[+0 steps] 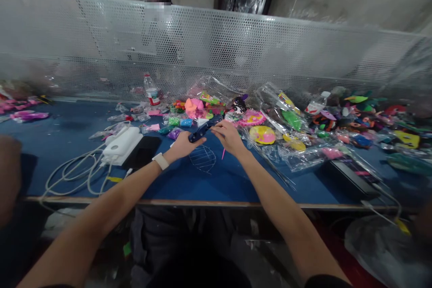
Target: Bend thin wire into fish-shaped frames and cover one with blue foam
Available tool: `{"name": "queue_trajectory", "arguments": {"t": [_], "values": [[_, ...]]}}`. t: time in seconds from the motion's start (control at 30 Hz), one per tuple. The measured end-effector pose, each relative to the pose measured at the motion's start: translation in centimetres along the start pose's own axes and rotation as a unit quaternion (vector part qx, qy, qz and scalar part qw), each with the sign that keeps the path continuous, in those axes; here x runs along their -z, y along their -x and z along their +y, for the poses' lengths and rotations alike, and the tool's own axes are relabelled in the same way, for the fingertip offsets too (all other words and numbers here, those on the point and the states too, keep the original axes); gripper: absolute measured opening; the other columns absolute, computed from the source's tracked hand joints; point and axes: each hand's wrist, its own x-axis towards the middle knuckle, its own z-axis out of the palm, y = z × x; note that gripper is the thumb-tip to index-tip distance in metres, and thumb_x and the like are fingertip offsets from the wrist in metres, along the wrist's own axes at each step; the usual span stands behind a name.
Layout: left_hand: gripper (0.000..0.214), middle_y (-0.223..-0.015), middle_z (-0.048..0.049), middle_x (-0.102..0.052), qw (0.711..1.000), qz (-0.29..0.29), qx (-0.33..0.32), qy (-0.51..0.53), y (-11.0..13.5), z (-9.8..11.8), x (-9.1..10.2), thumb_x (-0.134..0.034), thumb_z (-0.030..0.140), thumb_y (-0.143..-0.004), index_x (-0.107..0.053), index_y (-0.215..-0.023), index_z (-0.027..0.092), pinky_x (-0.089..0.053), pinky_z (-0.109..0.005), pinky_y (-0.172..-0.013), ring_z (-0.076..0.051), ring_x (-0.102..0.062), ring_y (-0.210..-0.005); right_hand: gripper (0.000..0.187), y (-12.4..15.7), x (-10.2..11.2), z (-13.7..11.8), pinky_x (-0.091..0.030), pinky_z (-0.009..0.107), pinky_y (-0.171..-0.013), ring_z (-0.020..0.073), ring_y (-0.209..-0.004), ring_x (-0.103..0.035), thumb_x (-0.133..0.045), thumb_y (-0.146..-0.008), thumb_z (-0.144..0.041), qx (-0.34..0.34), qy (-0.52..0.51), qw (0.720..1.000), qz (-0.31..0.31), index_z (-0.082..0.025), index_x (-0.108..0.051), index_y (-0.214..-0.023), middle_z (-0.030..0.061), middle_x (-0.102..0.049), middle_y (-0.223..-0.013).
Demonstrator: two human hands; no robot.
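A long dark blue object (203, 131), blurred and of a kind I cannot make out, is held above the table in front of me. My left hand (184, 145), with a pale band on the wrist, is closed round its near end. At its far right side, the fingers of my right hand (228, 136) are pinched together; what lies between them is hidden. Under the hands, an oval, leaf-like outline with cross lines (203, 160) lies on the blue table (229, 186). A thin pink stick (223, 154) shows just below my right hand.
Small bagged colourful pieces and a pink-and-yellow shape (252, 118) crowd the table's back. A white power adapter (122, 145) with looped cables lies left, a black box (351, 177) right. Plastic bottles (151, 91) stand behind. Beyond the perforated metal screen (236, 40) is a person (158, 27).
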Motion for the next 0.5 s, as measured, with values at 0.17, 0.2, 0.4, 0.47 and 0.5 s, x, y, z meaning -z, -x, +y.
{"name": "queue_trajectory", "arguments": {"t": [0.17,0.2,0.4,0.47,0.5], "values": [[0.056,-0.056,0.0021,-0.042,0.998,0.008,-0.049,-0.04,-0.3,-0.5,0.6,-0.068,0.061,-0.091,-0.045,-0.06,0.022,-0.024,-0.03,-0.055,-0.012,-0.036,-0.054,0.024,0.2,-0.4,0.1,-0.054,0.041,-0.087,0.0262,-0.097,-0.069,-0.06,-0.113,-0.027,-0.002,0.027,1.0,0.005,-0.023,-0.083,-0.118,0.0111,-0.076,-0.102],[0.053,-0.058,0.0016,-0.046,0.996,0.012,-0.072,-0.053,-0.3,-0.6,0.9,-0.068,0.061,-0.092,-0.049,-0.062,0.021,-0.026,-0.03,-0.057,-0.013,-0.039,-0.055,0.025,0.3,-0.4,0.1,-0.054,0.041,-0.087,0.026,-0.097,-0.069,-0.059,-0.113,-0.026,0.002,0.032,0.999,0.003,-0.022,-0.083,-0.12,0.0111,-0.077,-0.102],[0.043,-0.074,-0.0029,-0.064,0.977,-0.022,-0.167,-0.133,-0.6,-1.7,2.4,-0.063,0.058,-0.1,-0.062,-0.079,0.02,-0.042,-0.032,-0.07,-0.019,-0.059,-0.069,0.035,0.3,0.3,-0.3,-0.054,0.04,-0.09,0.0238,-0.095,-0.072,-0.053,-0.115,-0.024,0.018,0.067,0.997,0.032,-0.027,-0.077,-0.14,0.0081,-0.082,-0.103],[0.038,-0.086,-0.0063,-0.07,0.971,0.013,-0.172,-0.167,-0.9,-2.3,2.6,-0.065,0.057,-0.1,-0.065,-0.089,0.021,-0.048,-0.036,-0.079,-0.024,-0.066,-0.081,0.035,0.2,1.0,-0.5,-0.055,0.04,-0.092,0.024,-0.096,-0.073,-0.053,-0.115,-0.026,0.007,0.082,0.995,0.052,-0.029,-0.076,-0.142,0.0083,-0.082,-0.107],[0.035,-0.092,-0.0081,-0.072,0.97,0.043,-0.163,-0.177,-1.2,-2.6,2.8,-0.066,0.056,-0.099,-0.065,-0.094,0.021,-0.051,-0.038,-0.084,-0.027,-0.068,-0.088,0.035,0.2,1.2,-0.6,-0.055,0.041,-0.092,0.0243,-0.097,-0.074,-0.053,-0.115,-0.027,0.0,0.085,0.995,0.061,-0.029,-0.076,-0.142,0.0084,-0.083,-0.11]]}}
